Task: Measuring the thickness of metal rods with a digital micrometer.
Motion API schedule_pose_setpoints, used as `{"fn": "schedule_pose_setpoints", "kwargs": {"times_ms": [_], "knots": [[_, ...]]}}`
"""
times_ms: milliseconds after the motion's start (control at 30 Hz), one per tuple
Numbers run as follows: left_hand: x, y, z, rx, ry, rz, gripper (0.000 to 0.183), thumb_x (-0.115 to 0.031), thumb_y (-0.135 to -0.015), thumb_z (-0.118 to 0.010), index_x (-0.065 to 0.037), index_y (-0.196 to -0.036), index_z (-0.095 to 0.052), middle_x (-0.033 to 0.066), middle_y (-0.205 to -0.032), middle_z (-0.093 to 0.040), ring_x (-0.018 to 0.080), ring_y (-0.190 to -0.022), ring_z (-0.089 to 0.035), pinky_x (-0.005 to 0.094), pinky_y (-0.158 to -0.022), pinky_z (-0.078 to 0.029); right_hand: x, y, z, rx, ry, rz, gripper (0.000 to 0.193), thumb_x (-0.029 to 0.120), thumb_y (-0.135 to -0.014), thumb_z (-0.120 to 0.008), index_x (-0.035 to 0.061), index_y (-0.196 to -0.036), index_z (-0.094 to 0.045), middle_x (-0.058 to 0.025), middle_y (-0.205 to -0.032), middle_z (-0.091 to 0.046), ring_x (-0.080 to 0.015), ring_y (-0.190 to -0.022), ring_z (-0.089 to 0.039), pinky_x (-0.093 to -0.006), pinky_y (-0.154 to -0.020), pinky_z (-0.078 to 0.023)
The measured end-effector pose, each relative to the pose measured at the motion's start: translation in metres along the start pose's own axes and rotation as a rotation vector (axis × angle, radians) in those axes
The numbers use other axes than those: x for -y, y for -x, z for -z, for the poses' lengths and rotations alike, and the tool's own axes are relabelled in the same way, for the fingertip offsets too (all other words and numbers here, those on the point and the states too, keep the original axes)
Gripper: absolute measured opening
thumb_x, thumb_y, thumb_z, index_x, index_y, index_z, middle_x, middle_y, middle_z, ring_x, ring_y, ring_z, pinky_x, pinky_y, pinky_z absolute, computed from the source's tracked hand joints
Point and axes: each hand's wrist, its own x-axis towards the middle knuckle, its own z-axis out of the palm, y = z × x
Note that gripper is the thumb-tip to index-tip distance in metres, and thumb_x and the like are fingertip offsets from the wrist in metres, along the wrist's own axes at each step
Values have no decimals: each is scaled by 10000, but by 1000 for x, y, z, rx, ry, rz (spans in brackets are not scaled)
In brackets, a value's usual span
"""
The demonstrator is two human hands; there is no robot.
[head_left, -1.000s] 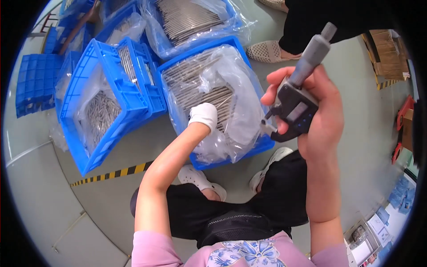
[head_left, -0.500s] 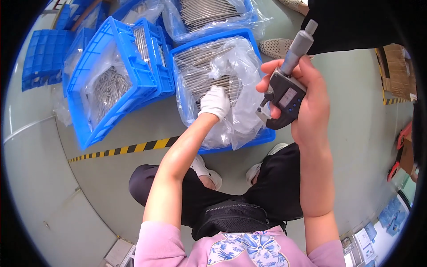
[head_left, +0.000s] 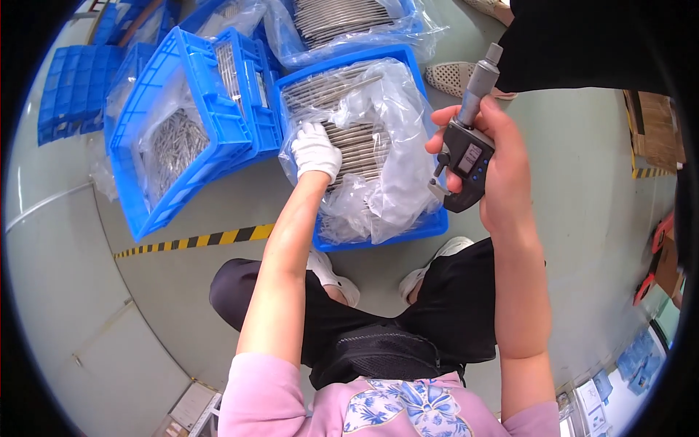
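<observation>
In my bare right hand (head_left: 507, 164) is a digital micrometer (head_left: 466, 156), its grey thimble pointing up and away and its dark frame in my palm. My left hand (head_left: 317, 151), in a white glove, is at the left side of the near blue bin, its fingers curled on the clear plastic bag (head_left: 397, 156) that lines it. The exact grip is partly hidden by the glove. Beside this hand, thin metal rods (head_left: 357, 149) lie in rows, bare in the middle of the bin and partly covered by plastic around that.
A tilted blue crate (head_left: 156, 211) with small metal pieces stands left of the bin, against another blue crate. Beyond is a further bin of rods (head_left: 338, 22). Striped floor tape (head_left: 211, 239) runs at left. Another person's shoe (head_left: 445, 77) is near the far right corner.
My left hand has moved left from the bin's middle to its left side. More bare rods show where it was. The micrometer has shifted only slightly in my right hand's grip.
</observation>
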Motion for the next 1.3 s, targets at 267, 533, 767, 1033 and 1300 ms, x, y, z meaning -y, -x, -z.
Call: {"fn": "schedule_pose_setpoints", "kwargs": {"times_ms": [267,533,767,1033,1300], "knots": [[7,-7,27,169,110,178,462,-193,-636,-544,-9,-1056,-485,200,-1083,-493,324,-1020,-495,362,-856,-406,-1,1,3,24,-38,-21,463,407,-854,-354,-6,-854,-563,-73,-633,-562,-78,-388,-432,-199,-389,-344],[14,-8,37,354,130,37,342,-246,-648,-494,-50,-888,-638,184,-943,-598,310,-898,-578,358,-782,-455,6,-8,0,55,-29,-56,465,402,-869,-318,1,-885,-554,-87,-659,-582,-80,-390,-445,-189,-397,-374],[14,-24,24,513,108,-42,418,-355,-703,-459,-68,-959,-622,187,-990,-583,309,-945,-556,370,-821,-434,-2,-15,-14,127,9,-61,485,429,-868,-319,4,-900,-549,-83,-667,-583,-98,-398,-454,-205,-393,-375],[20,-7,24,386,130,114,464,-384,-620,-540,-64,-942,-640,165,-1018,-587,288,-965,-560,349,-806,-440,-27,-21,-35,150,12,-102,459,404,-867,-328,1,-885,-546,-100,-660,-587,-115,-379,-446,-222,-373,-381],[5,-15,-39,17,365,158,200,-160,-746,-464,-42,-803,-615,167,-785,-625,313,-754,-614,401,-678,-468,-27,-29,-48,109,107,-106,465,418,-858,-330,2,-895,-532,-104,-660,-583,-127,-373,-462,-240,-345,-384]]}}
